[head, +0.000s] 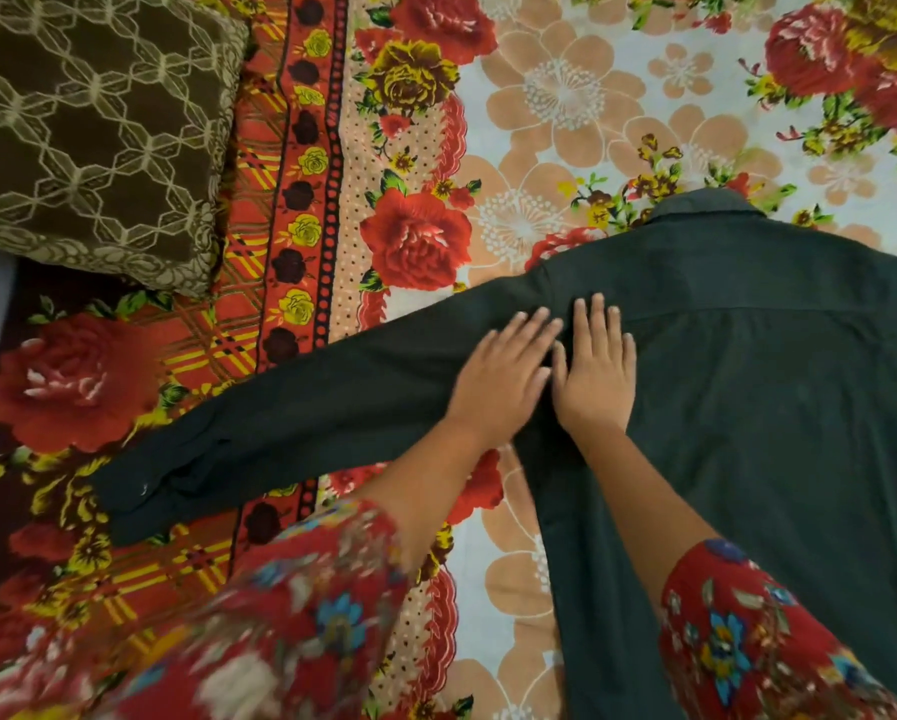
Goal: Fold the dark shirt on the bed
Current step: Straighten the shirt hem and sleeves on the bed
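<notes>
Dark collared cloth shirt: lies back-up, spread flat on floral bedsheet, rt side of frame, collar at far end.
Long sleeve: stretches out to lft, cuff end rumpled.
Left hand: flat, fingers straight, presses on sleeve by shoulder seam.
Right hand: flat, fingers straight, presses shirt back just beside lft hand.
Brown lattice-patterned cushion: far lft on bed, well apart from shirt.
Red floral garment sleeves: on both forearms, lft one blurred.
</notes>
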